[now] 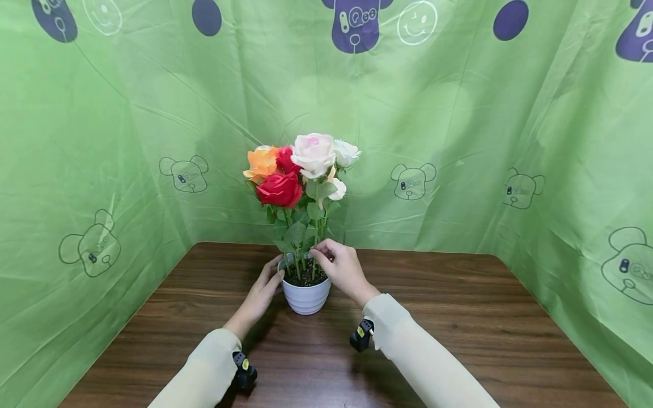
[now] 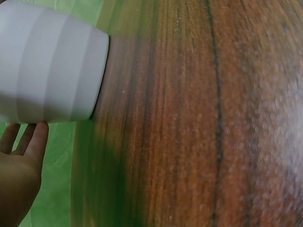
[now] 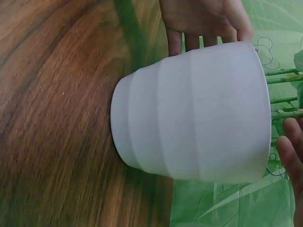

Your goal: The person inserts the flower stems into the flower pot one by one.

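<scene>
A white ribbed flowerpot (image 1: 306, 298) stands upright on the table, holding dark soil (image 1: 305, 276) and several roses. A pale pink rose (image 1: 313, 154) is at the top, with red roses (image 1: 279, 190), an orange rose (image 1: 262, 163) and white roses (image 1: 347, 153) around it. My left hand (image 1: 264, 290) touches the pot's left side, its fingers fairly straight and the thumb by the rim. Above the soil, my right hand (image 1: 346, 271) pinches a green rose stem (image 3: 285, 114) between thumb and forefinger. Leaves hide parts of the stems.
The brown wooden table (image 1: 449, 317) extends to both sides of the pot and towards me. Green printed curtains (image 1: 439, 124) hang behind the table and at both sides. Each wrist carries a small black camera (image 1: 362, 335) below the sleeve cuff.
</scene>
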The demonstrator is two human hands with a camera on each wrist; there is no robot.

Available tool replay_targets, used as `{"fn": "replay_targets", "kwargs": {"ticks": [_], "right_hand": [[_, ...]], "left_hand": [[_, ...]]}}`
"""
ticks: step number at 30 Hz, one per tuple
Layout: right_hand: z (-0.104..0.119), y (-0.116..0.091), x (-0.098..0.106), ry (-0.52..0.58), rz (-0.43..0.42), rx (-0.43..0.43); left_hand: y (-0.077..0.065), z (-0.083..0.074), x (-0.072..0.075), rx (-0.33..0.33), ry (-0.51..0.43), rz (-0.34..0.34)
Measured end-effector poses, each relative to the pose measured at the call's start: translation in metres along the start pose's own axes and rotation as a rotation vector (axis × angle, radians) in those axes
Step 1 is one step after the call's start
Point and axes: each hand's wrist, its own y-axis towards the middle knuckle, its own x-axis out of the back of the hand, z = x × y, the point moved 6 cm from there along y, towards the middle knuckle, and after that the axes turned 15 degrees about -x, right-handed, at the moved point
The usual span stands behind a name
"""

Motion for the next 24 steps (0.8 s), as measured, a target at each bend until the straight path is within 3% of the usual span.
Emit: {"fn": "replay_targets", "kwargs": {"ticks": [7, 13, 24], "right_hand": [[-0.0012, -0.0001, -0.0024, -0.063, 0.012, 0.008], [0.0045, -0.0014, -0.0056, -0.045, 0.008, 0.059], [-0.0031, 0.0002, -0.0078, -0.052, -0.027, 0.022]], "left_hand": [[0.0006, 0.0026, 0.0006, -0.001, 0.009, 0.002], [-0.0005, 0.0008, 0.0004, 0.0, 0.005, -0.001], [-0.0009, -0.0015, -0.0008, -0.023, -0.006, -0.012]]}}
